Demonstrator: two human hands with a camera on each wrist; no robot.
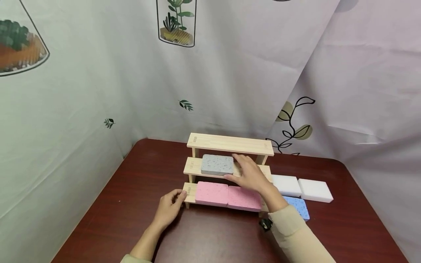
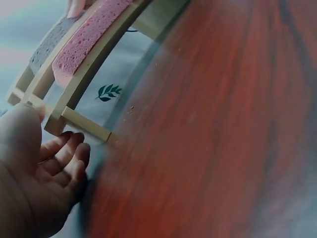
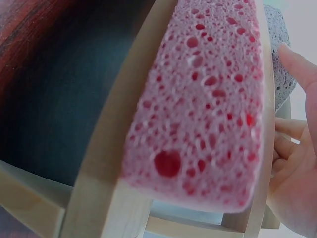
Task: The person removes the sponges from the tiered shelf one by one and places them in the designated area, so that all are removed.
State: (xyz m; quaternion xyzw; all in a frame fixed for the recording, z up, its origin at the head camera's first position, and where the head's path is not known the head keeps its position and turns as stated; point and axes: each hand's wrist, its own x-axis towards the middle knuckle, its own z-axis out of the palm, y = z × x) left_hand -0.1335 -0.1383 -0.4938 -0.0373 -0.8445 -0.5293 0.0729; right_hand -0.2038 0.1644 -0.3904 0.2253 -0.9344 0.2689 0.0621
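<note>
A three-step wooden rack (image 1: pixel 230 143) stands on the table. On its middle step lies a grey speckled sponge (image 1: pixel 217 164); my right hand (image 1: pixel 248 174) holds its right end, thumb at the front corner and fingers behind. Two pink sponges (image 1: pixel 211 193) lie side by side on the lowest step. At that step's left end, my left hand (image 1: pixel 169 206) grips the rack, thumb and bent fingers about the edge. In the right wrist view, a pink sponge (image 3: pixel 203 104) fills the middle, with the thumb on the grey sponge (image 3: pixel 281 59) beyond it.
Right of the rack lie two white sponges (image 1: pixel 315 190) and a blue sponge (image 1: pixel 297 207), partly covered by the right forearm. A black object (image 1: pixel 265 224) shows at the right cuff. Behind the dark red table (image 1: pixel 138 175) hangs a printed white curtain (image 1: pixel 230 73).
</note>
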